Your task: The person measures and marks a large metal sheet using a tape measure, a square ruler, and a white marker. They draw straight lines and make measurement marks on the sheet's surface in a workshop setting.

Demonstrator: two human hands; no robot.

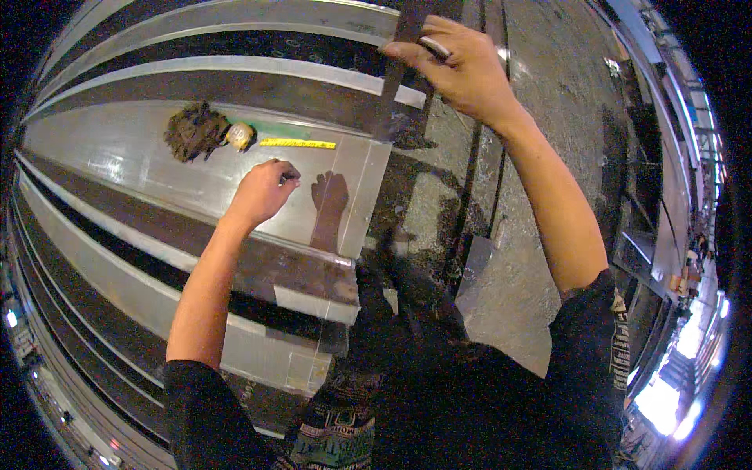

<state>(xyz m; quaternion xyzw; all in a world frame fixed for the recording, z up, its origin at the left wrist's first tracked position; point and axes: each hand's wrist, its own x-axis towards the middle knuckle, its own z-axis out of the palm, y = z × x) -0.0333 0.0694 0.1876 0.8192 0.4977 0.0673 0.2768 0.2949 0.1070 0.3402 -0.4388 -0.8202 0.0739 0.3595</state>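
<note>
left hand [265, 190]: our fingers pinched together on a small marker, tip on the metal sheet [157, 157] near its end edge | right hand [462, 66]: fingers clamped on a dark flat bar [390, 94], long axis crossing the sheet | yellow tape measure [274, 141] lies lengthwise

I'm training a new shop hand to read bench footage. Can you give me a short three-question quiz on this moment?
1. True or false: the left hand rests on the pale metal sheet.
2. What does the right hand grip? A) a dark flat bar B) a hammer C) a glove
3. The yellow tape measure lies beside a crumpled dark ____.

Key: 1 true; 2 A; 3 rag.
</note>
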